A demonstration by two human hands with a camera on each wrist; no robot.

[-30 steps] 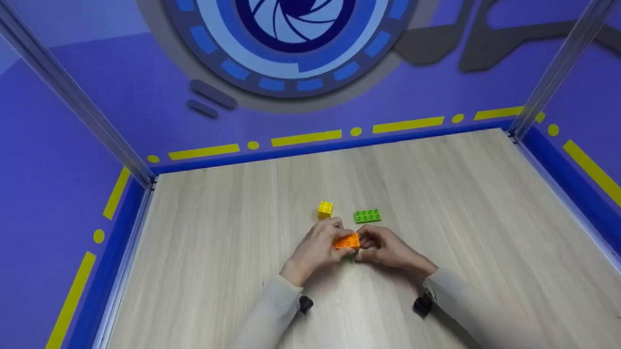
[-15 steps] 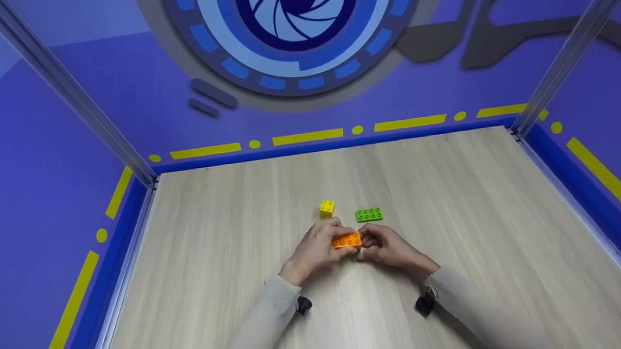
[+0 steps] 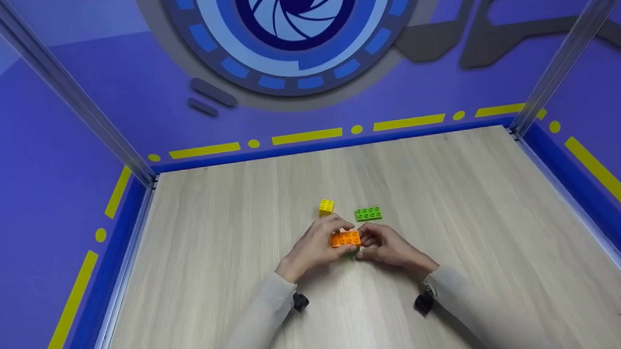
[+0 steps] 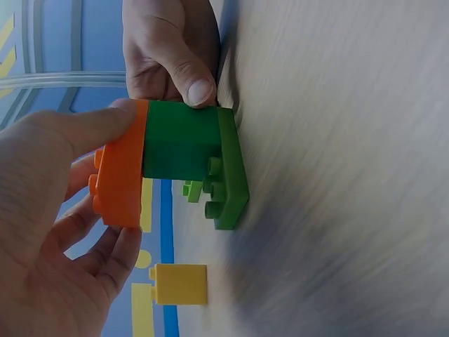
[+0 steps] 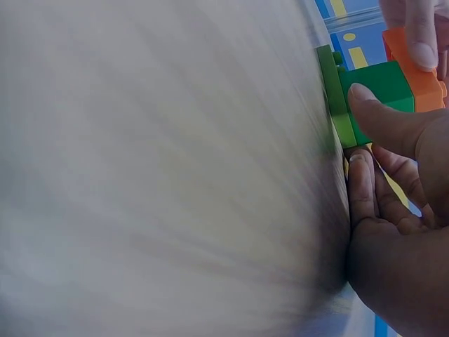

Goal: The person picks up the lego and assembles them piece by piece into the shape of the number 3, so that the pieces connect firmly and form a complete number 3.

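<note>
A small stack of toy building bricks stands between the hands. Its orange brick (image 3: 346, 239) lies on a dark green brick (image 4: 181, 140), which sits on one end of a flat light green brick (image 4: 235, 175) at the table. My left hand (image 3: 314, 245) has its thumb on the orange brick's near side; its fingers curve around the far side, with a gap showing at the index finger. From the right, my right hand (image 3: 388, 247) pinches the dark green brick, thumb (image 5: 365, 95) on its near face and the other fingers mostly hidden behind it.
Behind the left hand stands a yellow brick (image 3: 326, 206). A second flat light green brick (image 3: 368, 214) lies beyond the right hand. The wooden table (image 3: 229, 224) is bounded by blue-purple walls (image 3: 96, 99) at the back and sides.
The left hand's fingers have loosened and lifted a little from the orange brick, so more of its top shows. The right hand keeps its place at the stack.
</note>
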